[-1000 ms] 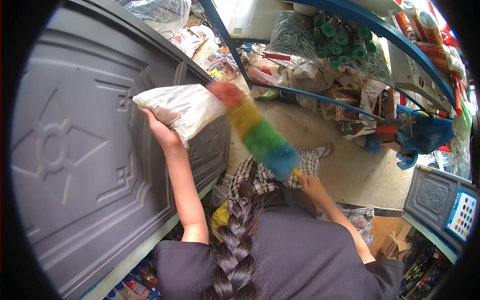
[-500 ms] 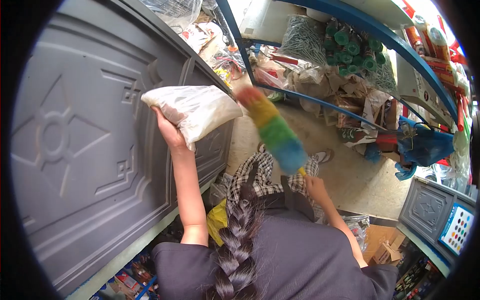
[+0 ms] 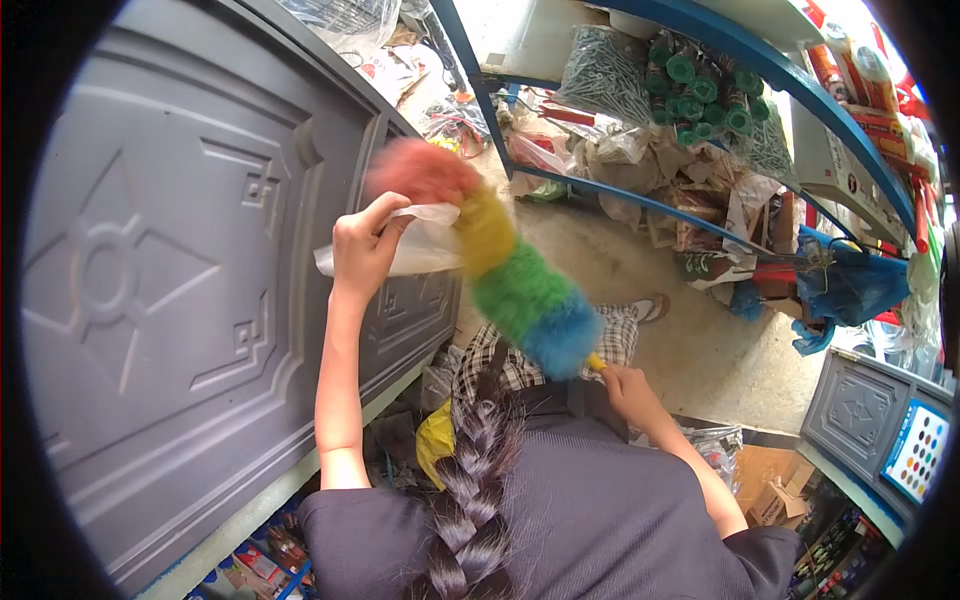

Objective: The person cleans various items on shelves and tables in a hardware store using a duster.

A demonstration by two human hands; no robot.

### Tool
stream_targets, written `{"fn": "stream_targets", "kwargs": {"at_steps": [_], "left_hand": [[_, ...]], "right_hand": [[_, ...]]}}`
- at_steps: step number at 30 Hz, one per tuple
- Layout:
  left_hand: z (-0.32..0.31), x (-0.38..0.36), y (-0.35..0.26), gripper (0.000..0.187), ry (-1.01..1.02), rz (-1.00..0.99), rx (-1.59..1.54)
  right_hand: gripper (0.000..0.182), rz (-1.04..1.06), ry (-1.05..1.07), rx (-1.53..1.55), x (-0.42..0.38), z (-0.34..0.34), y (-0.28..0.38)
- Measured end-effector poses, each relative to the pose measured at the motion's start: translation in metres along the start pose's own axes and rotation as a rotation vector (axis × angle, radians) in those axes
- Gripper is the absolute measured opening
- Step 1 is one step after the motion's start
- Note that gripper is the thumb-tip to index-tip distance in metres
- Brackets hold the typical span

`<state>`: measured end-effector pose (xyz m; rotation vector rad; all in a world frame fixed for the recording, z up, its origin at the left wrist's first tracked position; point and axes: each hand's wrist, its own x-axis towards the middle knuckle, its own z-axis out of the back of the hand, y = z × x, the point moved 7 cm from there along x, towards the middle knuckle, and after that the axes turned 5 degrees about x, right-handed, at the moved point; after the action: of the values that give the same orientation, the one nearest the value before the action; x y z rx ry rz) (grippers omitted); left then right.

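Note:
My left hand (image 3: pixel 364 246) pinches the top edge of a whitish plastic bag (image 3: pixel 425 252), which hangs in front of the grey panel. What is inside the bag cannot be made out. The fluffy rainbow duster (image 3: pixel 523 290) slants across the middle, and its blurred red tip overlaps the bag and lies close behind my left fingers. Its yellow handle is wrapped in my right hand (image 3: pixel 632 397), low and to the right, near the checked trousers.
A grey moulded panel (image 3: pixel 230 330) fills the left side. Across the floor (image 3: pixel 740 350) stands a blue-framed shelf (image 3: pixel 640 205) with bagged screws (image 3: pixel 605 80) and green-ended packs (image 3: pixel 690 95). A blue bag (image 3: pixel 850 285) hangs at right, above a smaller grey counter (image 3: pixel 855 400).
My left hand has turned over and now grips the bag from above instead of supporting it from below. The duster has swung left, its red tip now against or over the bag.

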<state>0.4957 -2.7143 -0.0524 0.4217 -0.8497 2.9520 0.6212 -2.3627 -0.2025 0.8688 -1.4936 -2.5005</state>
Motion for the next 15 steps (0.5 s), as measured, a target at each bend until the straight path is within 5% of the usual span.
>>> {"fn": "stream_targets", "kwargs": {"at_steps": [2, 5, 9, 12, 15], "left_hand": [[-0.001, -0.004, -0.010, 0.016, 0.059, 0.040, 0.038], [-0.009, -0.008, -0.025, 0.023, 0.182, -0.111, -0.144], [-0.024, -0.021, -0.037, 0.023, 0.385, -0.268, -0.133], [-0.032, -0.035, -0.064, 0.010, 0.366, -0.593, 0.093], [-0.040, -0.049, -0.077, 0.010, 0.386, -0.735, 0.156]], "right_hand": [[0.032, -0.220, 0.008, 0.015, 0.010, -0.006, -0.068], [0.036, -0.289, -0.075, -0.057, 0.009, 0.023, -0.069], [0.034, -0.196, -0.099, 0.095, -0.008, 0.053, 0.021], [0.031, -0.060, 0.085, -0.012, -0.005, 0.039, 0.061], [0.029, -0.106, 0.222, -0.096, 0.006, 0.013, -0.011]]}}
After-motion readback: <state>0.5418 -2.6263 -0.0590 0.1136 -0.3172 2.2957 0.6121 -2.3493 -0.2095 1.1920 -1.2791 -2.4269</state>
